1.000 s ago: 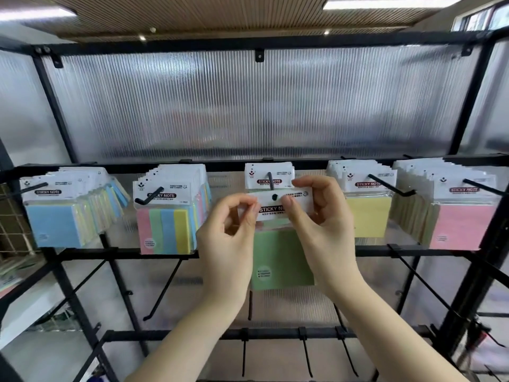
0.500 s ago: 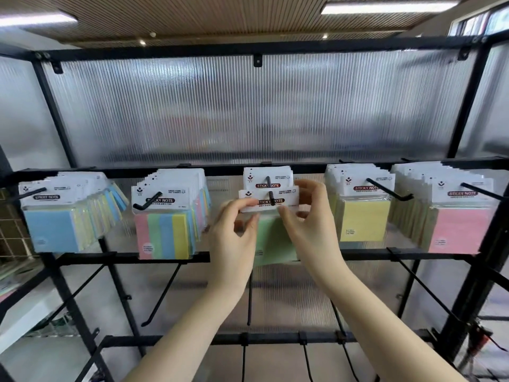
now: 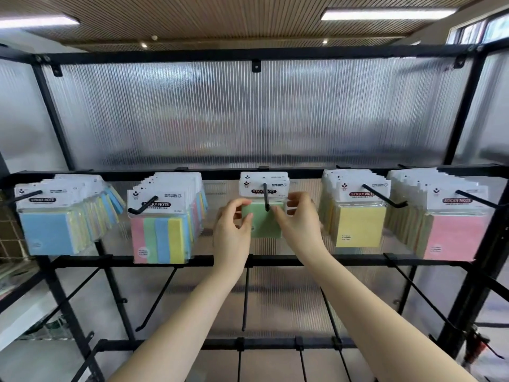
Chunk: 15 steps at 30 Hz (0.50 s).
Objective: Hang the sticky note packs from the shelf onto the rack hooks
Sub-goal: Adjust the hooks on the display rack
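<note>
A green sticky note pack (image 3: 265, 228) with a white "STICKY NOTE" header hangs on the middle black hook (image 3: 265, 200) of the rack's upper bar. My left hand (image 3: 232, 230) pinches the pack's left edge between thumb and fingers. On the other side, my right hand (image 3: 298, 219) pinches its right edge. Another white header shows just behind it on the same hook. The shelf the packs come from is out of view.
Full hooks flank the middle one: blue packs (image 3: 46, 232) and striped multicolour packs (image 3: 159, 238) to the left, yellow packs (image 3: 358, 227) and pink packs (image 3: 454, 238) to the right. Bare black hooks (image 3: 157, 299) jut from the lower bars. A ribbed translucent panel backs the rack.
Both hands have slid the green pack back along the middle hook, from its tip towards the rear bar, and have moved lower on the pack, from its header to its sides.
</note>
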Tool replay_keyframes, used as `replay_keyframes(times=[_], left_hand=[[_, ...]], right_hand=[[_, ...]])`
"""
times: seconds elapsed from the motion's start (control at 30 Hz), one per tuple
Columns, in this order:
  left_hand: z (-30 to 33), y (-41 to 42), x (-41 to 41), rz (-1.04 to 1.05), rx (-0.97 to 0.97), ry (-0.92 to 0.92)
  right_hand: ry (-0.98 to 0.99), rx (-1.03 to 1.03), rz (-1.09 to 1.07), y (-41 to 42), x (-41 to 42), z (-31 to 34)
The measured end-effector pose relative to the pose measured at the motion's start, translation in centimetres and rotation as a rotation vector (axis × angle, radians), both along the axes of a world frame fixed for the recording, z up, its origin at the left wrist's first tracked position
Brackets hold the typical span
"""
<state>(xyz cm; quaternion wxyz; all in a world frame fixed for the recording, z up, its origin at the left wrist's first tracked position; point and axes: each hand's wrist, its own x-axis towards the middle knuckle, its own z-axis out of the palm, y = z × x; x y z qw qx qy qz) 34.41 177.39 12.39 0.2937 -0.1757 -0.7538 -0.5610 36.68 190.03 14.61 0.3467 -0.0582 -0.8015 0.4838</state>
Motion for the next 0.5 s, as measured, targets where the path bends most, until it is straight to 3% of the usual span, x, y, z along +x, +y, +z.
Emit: replay_keyframes(times=[0.3,0.5], left_hand=[[-0.4,-0.3,0.9,-0.004,-0.056,0.034],[-2.0,-1.8,2.2,-0.008,-0.031,-0.059]], right_hand=[[-0.156,0.07,0.024,0.9,0.8,-1.5],[-0.548,0.191,0.132,1.4,1.7,-2.4]])
